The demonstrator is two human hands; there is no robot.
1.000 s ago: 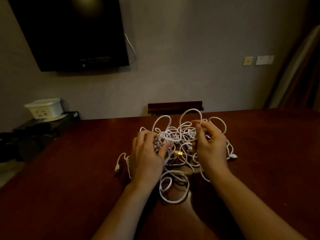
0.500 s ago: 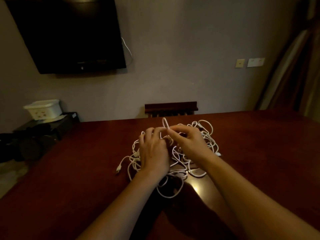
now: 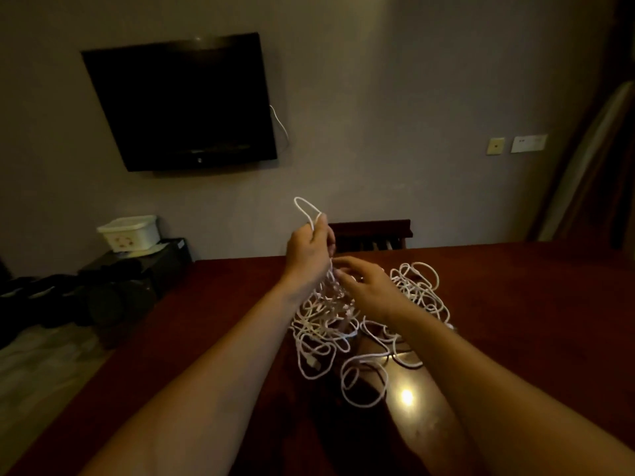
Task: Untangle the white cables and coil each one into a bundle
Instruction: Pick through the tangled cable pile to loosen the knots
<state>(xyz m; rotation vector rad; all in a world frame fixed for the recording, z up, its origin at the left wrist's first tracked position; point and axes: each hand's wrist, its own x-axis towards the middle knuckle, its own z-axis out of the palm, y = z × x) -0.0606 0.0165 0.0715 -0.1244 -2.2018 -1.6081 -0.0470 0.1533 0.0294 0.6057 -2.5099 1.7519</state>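
The white cables (image 3: 347,324) are lying as one tangle on the desk (image 3: 532,321). A loop (image 3: 304,209) is being held up clear of the heap, the left hand (image 3: 307,255) grip being closed around it. The right hand (image 3: 369,290), fingers loosely spread, is touching strands just beneath. Risk: knots are likely being tightened if the loop is pulled harder; connectors may be snagged.
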